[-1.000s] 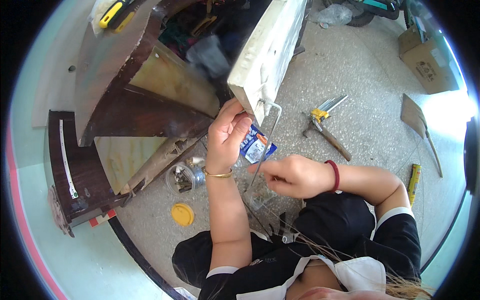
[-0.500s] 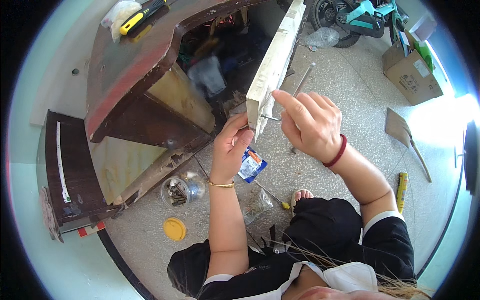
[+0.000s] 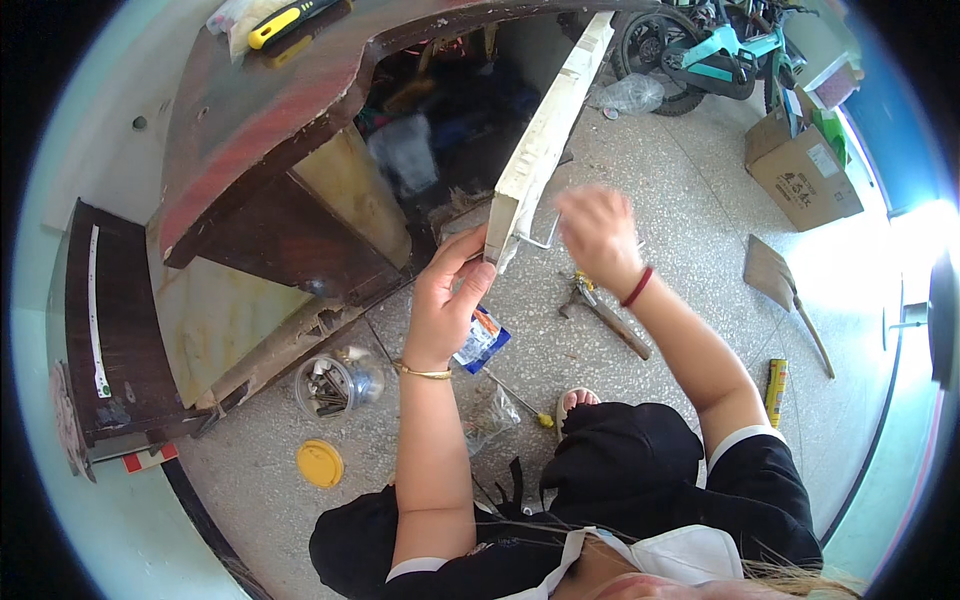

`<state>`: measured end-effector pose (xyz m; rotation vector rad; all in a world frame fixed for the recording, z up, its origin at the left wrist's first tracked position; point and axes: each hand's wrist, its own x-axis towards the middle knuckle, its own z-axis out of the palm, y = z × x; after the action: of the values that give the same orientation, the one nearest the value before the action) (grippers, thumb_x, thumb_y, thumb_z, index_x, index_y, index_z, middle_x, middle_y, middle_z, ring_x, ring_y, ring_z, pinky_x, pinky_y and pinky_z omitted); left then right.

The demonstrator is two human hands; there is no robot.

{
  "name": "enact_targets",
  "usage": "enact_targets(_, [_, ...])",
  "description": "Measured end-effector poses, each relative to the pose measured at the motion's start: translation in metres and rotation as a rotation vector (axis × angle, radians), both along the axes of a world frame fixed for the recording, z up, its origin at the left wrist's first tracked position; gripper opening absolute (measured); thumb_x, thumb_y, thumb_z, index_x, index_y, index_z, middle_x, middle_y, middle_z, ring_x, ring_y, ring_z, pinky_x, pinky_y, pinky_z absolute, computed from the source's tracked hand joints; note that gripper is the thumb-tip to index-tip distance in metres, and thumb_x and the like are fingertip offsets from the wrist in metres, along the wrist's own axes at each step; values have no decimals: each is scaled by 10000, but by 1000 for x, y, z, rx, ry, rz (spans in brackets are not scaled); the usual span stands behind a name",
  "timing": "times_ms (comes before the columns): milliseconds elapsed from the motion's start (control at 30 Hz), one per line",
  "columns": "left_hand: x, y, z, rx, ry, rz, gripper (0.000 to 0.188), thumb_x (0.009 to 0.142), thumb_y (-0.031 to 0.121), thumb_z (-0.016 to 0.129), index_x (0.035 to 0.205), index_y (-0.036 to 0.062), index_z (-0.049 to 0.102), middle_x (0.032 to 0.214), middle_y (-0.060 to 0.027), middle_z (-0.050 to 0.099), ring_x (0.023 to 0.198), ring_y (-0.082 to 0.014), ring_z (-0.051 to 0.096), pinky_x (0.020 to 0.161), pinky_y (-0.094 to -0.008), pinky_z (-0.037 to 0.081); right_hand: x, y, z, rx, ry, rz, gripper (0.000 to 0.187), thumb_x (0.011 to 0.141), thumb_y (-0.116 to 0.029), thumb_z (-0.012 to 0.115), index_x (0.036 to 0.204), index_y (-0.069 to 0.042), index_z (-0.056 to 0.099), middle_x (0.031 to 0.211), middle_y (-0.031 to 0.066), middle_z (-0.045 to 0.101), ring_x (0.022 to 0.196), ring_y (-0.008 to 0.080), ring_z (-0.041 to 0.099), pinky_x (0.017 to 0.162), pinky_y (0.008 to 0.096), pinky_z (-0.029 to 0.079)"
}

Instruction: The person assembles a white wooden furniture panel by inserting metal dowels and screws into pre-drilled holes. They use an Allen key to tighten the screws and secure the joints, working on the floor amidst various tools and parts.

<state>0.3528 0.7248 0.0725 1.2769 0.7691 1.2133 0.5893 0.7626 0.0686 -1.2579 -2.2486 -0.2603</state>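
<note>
Gripping the near end of a pale panel [image 3: 540,145] in the left hand [image 3: 448,295], with the thumb at the lower corner and the fingers around the left side. Holding it on edge, slanted away toward the top, just right of the open dark-brown cabinet [image 3: 290,225]. Showing, at that same near end, a bent metal rod [image 3: 535,243] jutting out to the right. Holding up the right hand [image 3: 602,235] just right of the rod, too blurred to tell closed from open, or touching from barely apart. Wearing a red band [image 3: 637,287] on the right wrist and a gold-coloured bangle [image 3: 422,371] on the left. Looking down, left of the left forearm, on a clear jar [image 3: 365,385] of small pieces and a yellow lid [image 3: 320,463]; right of that forearm, on a blue packet [image 3: 482,342] and a yellow-handled screwdriver [image 3: 545,420]; below the right hand, on a wooden-handled hammer [image 3: 622,330]. Facing, farther off, a cardboard box [image 3: 805,185] and a turquoise bike [image 3: 725,50].
</note>
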Motion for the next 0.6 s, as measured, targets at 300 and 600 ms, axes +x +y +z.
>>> enact_targets(300, [-2,4,0,1,-41,-67,373,911,16,514,1284,8,532,1261,-83,523,1135,-157,514,953,-273,413,-48,-80,38,-469,239,543,551,722,-32,639,1261,-62,531,724,81,533,560,257,560,493,356,454])
enact_targets(600, [4,1,4,16,-64,3,376,879,0,542,1255,18,560,1232,-80,546,1086,-160,548,926,-276,437,-36,-43,90,280,57,226,483,662,-53,689,1143,-64,644,702,22,508,555,165,528,477,288,420])
